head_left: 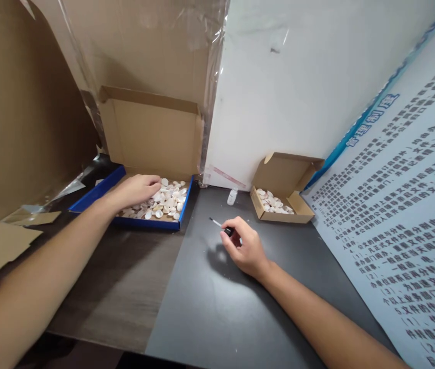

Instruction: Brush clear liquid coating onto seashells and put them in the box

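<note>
My left hand reaches into the blue-sided cardboard box, low over a spread of pale seashells. Its visible fingers stretch out and touch or nearly touch the shells; the fingertips are partly hidden, and no shell shows lifted. Above the grey mat, my right hand pinches a small applicator brush by its black cap. The thin stem and dark tip point left toward the blue box. Just behind this hand stands a small bottle with a white label, uncapped and upright.
A smaller open cardboard box with more shells stands at the back right. Flat cardboard pieces lie at the left. Cardboard and a white panel wall off the back; a printed poster leans along the right.
</note>
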{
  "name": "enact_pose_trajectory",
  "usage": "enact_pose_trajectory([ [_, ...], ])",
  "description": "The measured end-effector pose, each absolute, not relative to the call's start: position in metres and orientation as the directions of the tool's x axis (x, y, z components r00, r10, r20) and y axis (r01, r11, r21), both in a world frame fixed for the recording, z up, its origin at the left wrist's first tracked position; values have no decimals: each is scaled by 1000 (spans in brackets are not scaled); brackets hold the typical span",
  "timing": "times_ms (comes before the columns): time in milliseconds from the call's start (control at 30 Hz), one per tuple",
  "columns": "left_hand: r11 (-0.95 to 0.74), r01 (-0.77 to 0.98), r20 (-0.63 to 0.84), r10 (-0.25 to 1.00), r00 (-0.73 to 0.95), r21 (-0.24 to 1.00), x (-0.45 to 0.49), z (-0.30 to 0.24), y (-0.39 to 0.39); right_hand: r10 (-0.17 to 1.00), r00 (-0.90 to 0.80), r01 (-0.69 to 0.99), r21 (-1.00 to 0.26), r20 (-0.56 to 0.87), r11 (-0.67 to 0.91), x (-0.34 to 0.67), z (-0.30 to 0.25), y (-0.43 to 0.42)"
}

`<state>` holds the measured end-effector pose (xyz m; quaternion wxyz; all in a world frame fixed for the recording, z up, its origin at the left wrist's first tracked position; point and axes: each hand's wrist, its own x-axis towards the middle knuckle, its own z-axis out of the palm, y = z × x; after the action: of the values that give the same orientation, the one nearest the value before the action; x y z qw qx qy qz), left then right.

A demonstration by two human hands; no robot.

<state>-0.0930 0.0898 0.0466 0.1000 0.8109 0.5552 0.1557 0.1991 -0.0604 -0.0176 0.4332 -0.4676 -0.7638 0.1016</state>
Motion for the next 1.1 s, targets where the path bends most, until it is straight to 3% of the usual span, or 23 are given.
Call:
enact_pose_trajectory([
  [167,-312,921,85,950,300,235,-95,39,91,807,-214,634,-550,550,543,195,-25,-33],
  [300,-262,952,-21,963,268,160,-92,41,89,874,-131,571,-685,468,452,196,-25,-14],
  [400,-235,966,12,972,235,107,-93,40,88,906,-91,471,-783,414,406,200,-26,-8],
  [500,-340,918,96,940,327,204,-89,37,84,925,-46,377,-851,377,365,204,-28,-7],
  [600,-545,749,118,830,544,377,-82,36,76,940,-22,312,-891,341,331,207,-31,-7],
  [700,-636,649,46,728,684,417,-77,35,67,949,-37,345,-888,312,305,208,-29,-8],
  [967,-677,697,11,719,695,236,-83,30,68,928,-32,527,-782,372,332,205,-20,-11],
  [1100,-657,712,11,736,677,248,-80,32,67,931,-45,524,-784,363,332,205,-19,-11],
])
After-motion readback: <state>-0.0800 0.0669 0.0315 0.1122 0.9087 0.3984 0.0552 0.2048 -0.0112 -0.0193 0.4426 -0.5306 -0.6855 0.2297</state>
